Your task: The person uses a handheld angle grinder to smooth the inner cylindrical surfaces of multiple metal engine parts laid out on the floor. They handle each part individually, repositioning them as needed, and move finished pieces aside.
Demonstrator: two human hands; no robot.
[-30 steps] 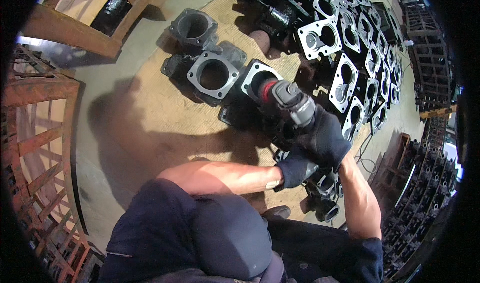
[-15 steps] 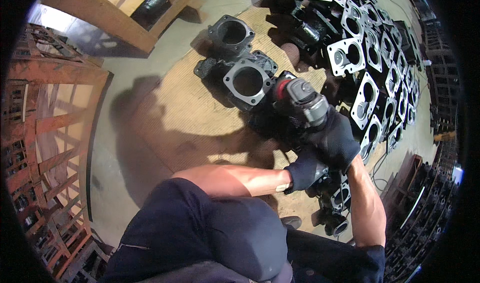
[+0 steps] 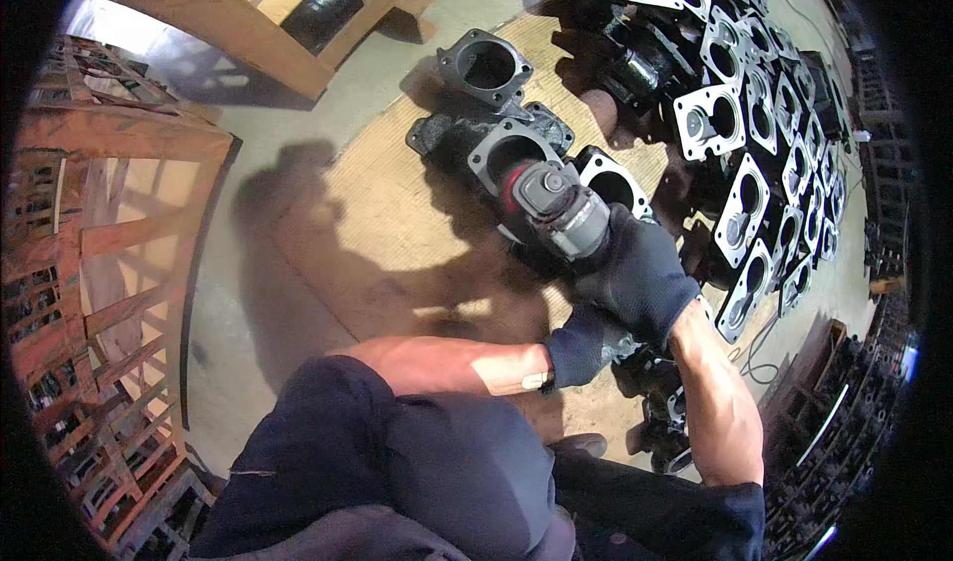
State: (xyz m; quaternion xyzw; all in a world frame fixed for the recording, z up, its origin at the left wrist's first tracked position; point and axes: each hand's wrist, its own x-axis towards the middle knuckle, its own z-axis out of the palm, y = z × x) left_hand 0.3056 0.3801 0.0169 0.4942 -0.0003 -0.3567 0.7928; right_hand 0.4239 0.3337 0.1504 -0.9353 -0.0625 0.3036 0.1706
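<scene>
My right hand [image 3: 643, 278], in a dark glove, is closed around the front of an angle grinder [image 3: 576, 221]. My gloved left hand [image 3: 586, 347] is closed at the rear of the grinder's body, which is mostly hidden by the gloves. The grinder's head with its reddish disc lies over the near rim of a black metal casting [image 3: 483, 156] with a round bore and a bright square flange. Whether the disc touches the rim cannot be seen. Right beside the grinder stands another casting with a bright flange [image 3: 614, 181]. Farther back is a casting with a round opening [image 3: 486, 67].
Several black castings with bright machined flanges [image 3: 710, 122] stand packed at the right. A tan ribbed mat [image 3: 387, 194] lies on the floor. Orange-brown racks [image 3: 129, 238] stand at the left. Cable [image 3: 762, 357] loops on the floor at the right.
The grinder, held in both hands, has moved left, from the casting at the right onto the flange of the middle casting. The view has shifted slightly.
</scene>
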